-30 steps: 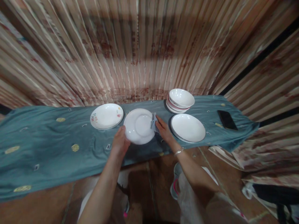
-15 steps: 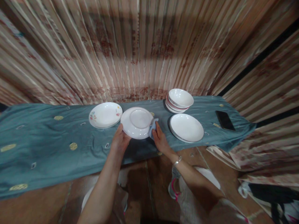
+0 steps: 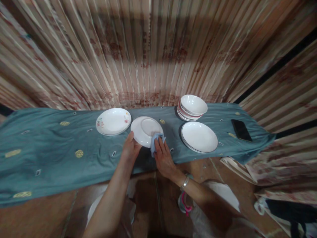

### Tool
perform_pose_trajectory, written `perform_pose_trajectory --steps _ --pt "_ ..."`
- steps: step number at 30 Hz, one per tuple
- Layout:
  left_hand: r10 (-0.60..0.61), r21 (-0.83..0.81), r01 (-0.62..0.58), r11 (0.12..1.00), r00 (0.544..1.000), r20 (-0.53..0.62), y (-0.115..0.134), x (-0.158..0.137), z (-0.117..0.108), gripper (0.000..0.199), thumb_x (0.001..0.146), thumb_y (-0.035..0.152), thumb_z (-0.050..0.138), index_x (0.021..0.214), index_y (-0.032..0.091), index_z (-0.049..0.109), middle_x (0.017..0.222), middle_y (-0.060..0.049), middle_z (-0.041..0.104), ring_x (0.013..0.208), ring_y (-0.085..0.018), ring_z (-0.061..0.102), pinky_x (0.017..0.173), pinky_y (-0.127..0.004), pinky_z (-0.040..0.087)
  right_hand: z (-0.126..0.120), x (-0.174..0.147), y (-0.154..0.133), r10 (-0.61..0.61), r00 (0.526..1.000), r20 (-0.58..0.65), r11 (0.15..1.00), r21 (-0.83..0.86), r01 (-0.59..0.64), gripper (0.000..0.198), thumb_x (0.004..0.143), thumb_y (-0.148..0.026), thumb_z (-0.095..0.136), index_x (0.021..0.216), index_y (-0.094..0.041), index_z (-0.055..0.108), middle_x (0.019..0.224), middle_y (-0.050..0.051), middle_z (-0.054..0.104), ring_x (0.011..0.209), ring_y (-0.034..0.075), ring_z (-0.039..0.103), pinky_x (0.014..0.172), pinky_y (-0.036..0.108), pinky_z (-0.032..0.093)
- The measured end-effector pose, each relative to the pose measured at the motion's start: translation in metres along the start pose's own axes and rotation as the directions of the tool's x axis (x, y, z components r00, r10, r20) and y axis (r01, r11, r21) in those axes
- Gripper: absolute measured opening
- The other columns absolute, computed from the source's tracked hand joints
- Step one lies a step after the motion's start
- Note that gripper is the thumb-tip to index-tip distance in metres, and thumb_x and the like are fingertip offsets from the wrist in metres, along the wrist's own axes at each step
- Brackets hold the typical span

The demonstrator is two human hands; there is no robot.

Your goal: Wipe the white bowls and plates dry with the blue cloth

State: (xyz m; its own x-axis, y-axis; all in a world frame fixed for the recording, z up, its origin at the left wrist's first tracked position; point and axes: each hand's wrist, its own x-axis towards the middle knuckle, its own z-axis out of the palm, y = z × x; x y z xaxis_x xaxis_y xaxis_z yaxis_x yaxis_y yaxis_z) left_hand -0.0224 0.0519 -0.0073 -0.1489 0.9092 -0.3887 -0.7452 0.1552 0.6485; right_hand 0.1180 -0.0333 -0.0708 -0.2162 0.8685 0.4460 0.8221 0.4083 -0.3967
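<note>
White and glossy, underside up with the foot ring showing: holds the upturned plate point(image 3: 143, 129) by its near left rim in the left hand point(image 3: 130, 147), thumb at the edge, fingers curled underneath. Presses a crumpled blue cloth point(image 3: 153, 146) against the near right part of the same plate with the right hand point(image 3: 163, 160), fingers closed down over the folds. Has the two hands apart from each other, one on each side of the plate. Tilts the plate over the middle of the bench point(image 3: 59, 142); cannot tell from this angle whether touching the cover below. Wears a shiny bracelet point(image 3: 185, 182) on the right wrist.

Has a flowered plate point(image 3: 113, 120) just to the left, small blossoms near its rim and a second rim peeping out beneath. Has plain white plates point(image 3: 199, 136) stacked to the right, near the front edge, and right behind them a pile of bowls point(image 3: 192, 105), with reddish bands lower down. Farther right, has a dark phone point(image 3: 241, 130) lying flat. Sees blue-green fabric over the bench, dotted with yellow, pineapple-like patches. Faces a pleated, reddish-patterned curtain point(image 3: 158, 49) along the back. Looks down, past the front edge, on brown floor tiles point(image 3: 146, 188) and a pink-trimmed shoe point(image 3: 182, 204).
</note>
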Motion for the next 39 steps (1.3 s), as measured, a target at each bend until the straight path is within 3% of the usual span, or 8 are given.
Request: perform_pose_trajectory --steps 8,13,18,24,30,39 --pt "-0.005 -0.007 0.006 1.000 0.998 0.055 -0.003 -0.008 0.004 0.025 0.094 0.017 0.048 0.104 0.014 0.070 0.093 -0.009 0.076 0.098 -0.018 0.070 0.092 -0.028 0.054 -0.004 0.002 -0.002 -0.116 0.992 0.050 0.984 -0.128 0.122 0.067 0.092 -0.003 0.040 0.156 -0.011 0.024 0.160 0.018 0.030 0.153 0.031 0.014 0.118 0.056 0.034" --pt "0.009 0.001 -0.009 1.000 0.993 0.116 -0.009 -0.012 0.000 0.020 0.092 0.017 0.051 0.088 0.014 0.071 0.087 -0.008 0.076 0.079 -0.015 0.069 0.077 -0.025 0.055 -0.011 0.012 -0.006 -0.223 0.971 0.086 0.957 -0.170 0.235 0.066 0.090 -0.001 0.040 0.153 -0.018 0.035 0.159 0.012 0.036 0.153 0.031 0.018 0.118 0.055 0.034" --pt "0.028 0.024 -0.031 0.999 0.990 0.136 -0.014 -0.008 -0.006 0.009 0.085 0.021 0.064 0.082 0.014 0.069 0.077 -0.002 0.073 0.065 -0.011 0.064 0.063 -0.019 0.051 -0.015 0.023 -0.011 -0.238 0.965 0.108 0.949 -0.185 0.255 0.061 0.093 -0.006 0.041 0.153 -0.022 0.037 0.159 0.008 0.038 0.152 0.030 0.020 0.119 0.053 0.032" --pt "0.069 0.048 -0.075 0.996 0.990 0.119 -0.013 -0.010 -0.004 0.014 0.088 0.026 0.063 0.079 0.016 0.067 0.076 -0.003 0.072 0.073 -0.013 0.068 0.071 -0.020 0.054 -0.016 0.034 -0.018 -0.233 0.966 0.111 0.954 -0.167 0.249 0.064 0.091 -0.009 0.047 0.152 -0.022 0.037 0.160 0.007 0.035 0.152 0.031 0.018 0.121 0.053 0.027" --pt "0.053 0.078 -0.058 0.995 0.996 0.072 -0.011 -0.009 -0.006 0.023 0.092 0.036 0.059 0.075 0.022 0.065 0.070 -0.002 0.069 0.074 -0.015 0.068 0.069 -0.023 0.054 -0.018 0.047 -0.024 -0.226 0.966 0.123 0.959 -0.145 0.243 0.064 0.088 -0.011 0.051 0.150 -0.021 0.041 0.158 0.008 0.038 0.152 0.031 0.017 0.121 0.053 0.023" --pt "0.031 0.061 -0.039 0.997 0.992 0.124 -0.009 -0.019 0.006 0.036 0.099 0.040 0.047 0.087 0.016 0.072 0.091 -0.007 0.076 0.104 -0.021 0.068 0.095 -0.031 0.051 -0.025 0.063 -0.031 -0.194 0.977 0.089 0.967 -0.150 0.205 0.054 0.093 -0.021 0.051 0.147 -0.021 0.046 0.157 0.007 0.042 0.149 0.031 0.025 0.122 0.054 0.017"
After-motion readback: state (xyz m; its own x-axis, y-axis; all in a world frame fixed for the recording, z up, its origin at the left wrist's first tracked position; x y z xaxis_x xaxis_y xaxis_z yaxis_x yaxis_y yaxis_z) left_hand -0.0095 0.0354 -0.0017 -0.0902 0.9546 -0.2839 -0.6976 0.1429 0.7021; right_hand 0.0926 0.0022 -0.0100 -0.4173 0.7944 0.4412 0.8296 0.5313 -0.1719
